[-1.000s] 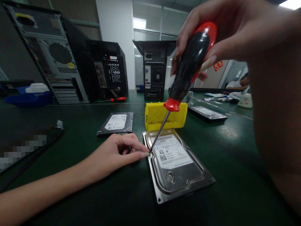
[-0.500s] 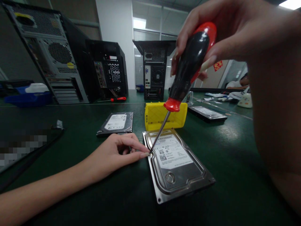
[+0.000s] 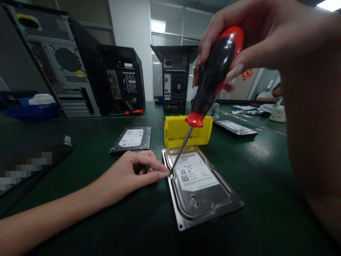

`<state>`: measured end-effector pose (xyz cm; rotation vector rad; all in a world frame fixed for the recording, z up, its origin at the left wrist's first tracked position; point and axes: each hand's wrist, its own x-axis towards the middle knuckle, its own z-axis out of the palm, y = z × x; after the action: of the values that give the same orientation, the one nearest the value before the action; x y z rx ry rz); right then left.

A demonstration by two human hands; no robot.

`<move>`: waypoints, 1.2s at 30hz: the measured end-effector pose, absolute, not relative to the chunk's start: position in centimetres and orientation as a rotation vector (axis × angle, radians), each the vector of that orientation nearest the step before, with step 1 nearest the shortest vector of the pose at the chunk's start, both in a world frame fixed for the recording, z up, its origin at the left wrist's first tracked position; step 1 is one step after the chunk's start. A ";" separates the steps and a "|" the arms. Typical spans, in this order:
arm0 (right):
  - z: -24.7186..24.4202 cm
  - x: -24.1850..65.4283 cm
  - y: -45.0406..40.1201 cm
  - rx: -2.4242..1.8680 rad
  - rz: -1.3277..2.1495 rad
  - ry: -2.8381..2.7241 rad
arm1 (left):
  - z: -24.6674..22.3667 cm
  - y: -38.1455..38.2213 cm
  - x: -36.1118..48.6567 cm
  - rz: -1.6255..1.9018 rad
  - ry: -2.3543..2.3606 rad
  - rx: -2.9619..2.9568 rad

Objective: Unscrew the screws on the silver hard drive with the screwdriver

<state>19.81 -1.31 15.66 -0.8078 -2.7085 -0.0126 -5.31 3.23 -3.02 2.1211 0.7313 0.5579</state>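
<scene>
A silver hard drive (image 3: 205, 195) with a white label lies on the dark green table, in front of a yellow bin (image 3: 188, 131). Above it, my right hand (image 3: 253, 39) grips the red and black handle of a screwdriver (image 3: 214, 71). The shaft slants down to the drive's left edge. There my left hand (image 3: 135, 170) pinches at the screwdriver's tip, thumb and index finger together; whatever lies between them is too small to make out.
Another hard drive (image 3: 131, 138) lies left of the bin, and a third (image 3: 236, 128) to its right. Computer cases (image 3: 174, 81) stand at the back. A small red screwdriver (image 3: 134, 112) and a blue tray (image 3: 32, 112) are at the back left. A person (image 3: 270, 94) is at the far right.
My right hand and the screwdriver handle have shifted very slightly. My left hand has stayed at the drive's left edge.
</scene>
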 end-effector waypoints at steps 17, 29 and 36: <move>15.5 19.5 -1.3 -0.866 -0.045 -2.687 | -3.3 3.6 -5.3 0.531 0.754 2.096; 15.6 19.8 -1.3 -0.815 -0.039 -2.708 | -3.3 3.3 -5.4 0.532 0.742 2.070; 15.5 19.8 -1.5 -0.844 -0.023 -2.692 | -3.2 3.4 -5.2 0.523 0.750 2.088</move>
<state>19.78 -1.47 15.54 -0.8437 -2.6920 -0.0235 -5.19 3.37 -3.17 2.0880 0.7498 0.5233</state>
